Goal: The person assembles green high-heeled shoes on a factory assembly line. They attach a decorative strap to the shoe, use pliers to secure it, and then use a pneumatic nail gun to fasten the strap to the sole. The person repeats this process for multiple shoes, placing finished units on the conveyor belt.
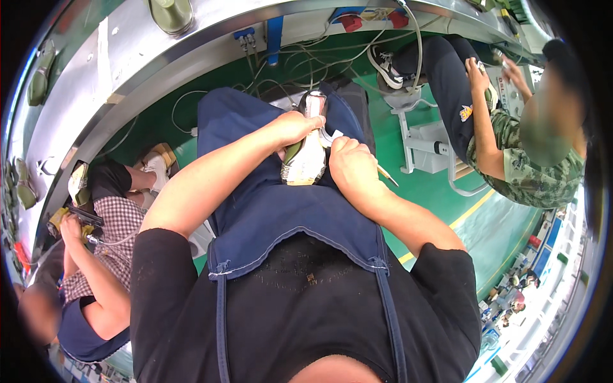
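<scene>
An olive-green shoe [305,161] lies over my lap with its pale underside facing up. My left hand [298,129] is closed around its middle from the left side, thumb across the underside. At the shoe's right edge is my right hand [353,163], its fingers curled around a thin, pencil-like stick [387,175]. One pointed, dark end of the stick juts out to the lower right of the hand. A small white piece [333,135] shows at the fingertips beside the shoe; whether it belongs to the stick I cannot tell.
A metal workbench [83,76] curves along the far and left side, with green shoes [171,14] on it. Cables [313,60] hang and lie beneath. A co-worker sits at right by a white stand [424,143]; another at left holds a yellow tool [59,220].
</scene>
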Motion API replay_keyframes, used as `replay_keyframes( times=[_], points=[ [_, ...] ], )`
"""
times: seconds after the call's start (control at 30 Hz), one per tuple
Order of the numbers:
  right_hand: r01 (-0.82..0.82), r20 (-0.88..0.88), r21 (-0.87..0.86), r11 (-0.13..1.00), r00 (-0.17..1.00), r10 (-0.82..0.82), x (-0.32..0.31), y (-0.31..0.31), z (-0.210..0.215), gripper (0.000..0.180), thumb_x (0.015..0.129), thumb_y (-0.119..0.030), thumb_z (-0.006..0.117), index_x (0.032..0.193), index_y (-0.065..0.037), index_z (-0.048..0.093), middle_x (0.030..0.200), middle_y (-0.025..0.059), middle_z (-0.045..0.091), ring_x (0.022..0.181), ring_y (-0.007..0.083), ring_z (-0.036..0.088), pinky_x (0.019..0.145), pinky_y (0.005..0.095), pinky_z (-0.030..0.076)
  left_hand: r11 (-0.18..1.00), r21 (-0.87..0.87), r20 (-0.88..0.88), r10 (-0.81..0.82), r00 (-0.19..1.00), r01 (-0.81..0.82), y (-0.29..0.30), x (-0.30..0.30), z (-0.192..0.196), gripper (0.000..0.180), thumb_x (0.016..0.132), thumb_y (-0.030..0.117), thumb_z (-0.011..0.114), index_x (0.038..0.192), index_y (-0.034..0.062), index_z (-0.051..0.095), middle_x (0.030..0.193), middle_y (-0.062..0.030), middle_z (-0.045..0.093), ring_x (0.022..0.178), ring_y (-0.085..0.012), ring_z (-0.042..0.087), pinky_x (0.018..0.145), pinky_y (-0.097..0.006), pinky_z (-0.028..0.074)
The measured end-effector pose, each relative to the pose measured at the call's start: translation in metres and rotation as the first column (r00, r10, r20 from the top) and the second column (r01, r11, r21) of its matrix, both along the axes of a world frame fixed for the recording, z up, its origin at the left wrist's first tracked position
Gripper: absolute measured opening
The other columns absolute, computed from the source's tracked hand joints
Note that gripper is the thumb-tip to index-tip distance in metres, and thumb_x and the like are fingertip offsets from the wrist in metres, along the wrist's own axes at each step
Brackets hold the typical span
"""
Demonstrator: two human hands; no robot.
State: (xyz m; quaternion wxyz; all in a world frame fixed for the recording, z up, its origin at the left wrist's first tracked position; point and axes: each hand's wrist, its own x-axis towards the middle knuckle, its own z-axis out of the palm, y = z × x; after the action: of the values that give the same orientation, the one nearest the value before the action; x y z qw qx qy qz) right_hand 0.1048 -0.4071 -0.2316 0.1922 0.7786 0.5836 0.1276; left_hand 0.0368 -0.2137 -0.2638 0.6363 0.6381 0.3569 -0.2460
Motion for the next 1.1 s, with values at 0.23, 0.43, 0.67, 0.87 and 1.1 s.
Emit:
replay_keyframes(
  times=[0.23, 0.43, 0.67, 0.87, 1.1],
  points=[
    [-0.085, -0.143, -0.041, 0.996, 0.987, 0.078, 0.024, -0.001, 0.003, 0.017, 0.087, -0.012, 0.06, 0.096, 0.002, 0.062, 0.079, 0.0136, 0.066, 0.069, 0.0241, 0.068, 0.056, 0.0325, 0.056, 0.999, 0.043, 0.061, -0.011, 0.998, 0.009, 0.001, -0.001, -0.014, 0.062, 0.098, 0.053, 0.06, 0.112, -0.0054, 0.073, 0.095, -0.0219, 0.076, 0.078, -0.034, 0.078, 0.061, -0.047, 0.064],
    [0.003, -0.717, -0.306, 0.952, 0.657, -0.233, 0.071, 0.017, 0.046, 0.028, 0.096, -0.003, 0.052, 0.12, 0.012, 0.055, 0.093, 0.0313, 0.07, 0.082, 0.0467, 0.072, 0.074, 0.0536, 0.059, 0.998, 0.049, 0.137, -0.036, 0.99, 0.029, 0.001, -0.002, -0.013, 0.06, 0.096, 0.053, 0.062, 0.11, -0.0045, 0.074, 0.095, -0.0177, 0.076, 0.076, -0.028, 0.077, 0.059, -0.042, 0.063],
    [0.118, -0.865, 0.215, 0.97, 0.484, 0.133, 0.066, 0.031, 0.011, 0.078, 0.098, -0.003, 0.05, 0.167, -0.014, 0.015, 0.101, 0.0289, 0.069, 0.091, 0.0479, 0.069, 0.082, 0.0554, 0.054, 0.996, 0.075, 0.104, -0.046, 0.993, 0.039, 0.003, 0.001, -0.015, 0.061, 0.096, 0.054, 0.063, 0.11, -0.0045, 0.073, 0.096, -0.0186, 0.076, 0.077, -0.0285, 0.077, 0.06, -0.043, 0.063],
    [0.072, -0.869, 0.098, 0.993, 0.492, 0.05, 0.073, 0.034, 0.0, 0.079, 0.096, -0.002, 0.051, 0.167, -0.017, 0.017, 0.097, 0.0273, 0.067, 0.087, 0.0474, 0.068, 0.078, 0.0552, 0.055, 0.999, 0.036, 0.116, -0.039, 0.992, 0.035, 0.008, 0.003, -0.008, 0.06, 0.097, 0.054, 0.063, 0.112, -0.0038, 0.072, 0.095, -0.0183, 0.076, 0.077, -0.0288, 0.077, 0.062, -0.044, 0.065],
    [0.072, -0.841, 0.088, 0.993, 0.54, 0.036, 0.064, 0.026, -0.011, 0.075, 0.096, -0.003, 0.049, 0.165, -0.016, 0.022, 0.094, 0.0255, 0.067, 0.082, 0.0472, 0.068, 0.075, 0.0563, 0.055, 0.999, -0.015, 0.172, -0.042, 0.984, 0.046, 0.008, -0.006, -0.003, 0.059, 0.096, 0.055, 0.066, 0.114, -0.001, 0.073, 0.101, -0.0192, 0.076, 0.086, -0.0283, 0.077, 0.071, -0.042, 0.064]
  ],
)
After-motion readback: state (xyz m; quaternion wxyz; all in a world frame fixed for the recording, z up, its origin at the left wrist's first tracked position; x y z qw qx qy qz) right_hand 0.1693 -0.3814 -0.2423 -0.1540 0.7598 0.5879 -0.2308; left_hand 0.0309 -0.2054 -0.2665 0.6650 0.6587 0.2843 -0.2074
